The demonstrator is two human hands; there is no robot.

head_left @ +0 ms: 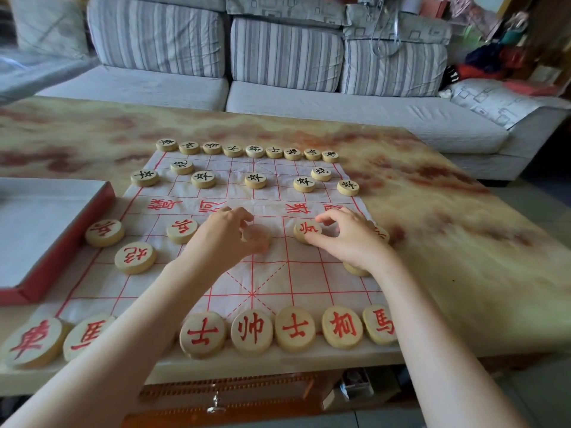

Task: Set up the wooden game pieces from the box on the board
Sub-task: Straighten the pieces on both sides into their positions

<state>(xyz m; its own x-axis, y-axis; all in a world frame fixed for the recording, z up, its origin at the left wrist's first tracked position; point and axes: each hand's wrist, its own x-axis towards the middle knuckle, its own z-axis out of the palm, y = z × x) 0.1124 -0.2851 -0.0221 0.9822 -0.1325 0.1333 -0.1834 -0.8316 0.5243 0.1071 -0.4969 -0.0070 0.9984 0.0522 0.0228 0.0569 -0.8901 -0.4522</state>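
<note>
over the near red row, i am watching the left hand pinching a blurred piece and the right hand pinching a soldier piece, likely centring both on the board at its soldier-line crossings.

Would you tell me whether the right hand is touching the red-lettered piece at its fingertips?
Touching. The head view shows the right hand pinching the red-lettered piece, thumb along its near edge and forefinger over its far edge.

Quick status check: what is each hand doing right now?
Left hand: fingers curled round a blurred wooden piece.
Right hand: pinches a red-marked piece between thumb and fingers.
</note>
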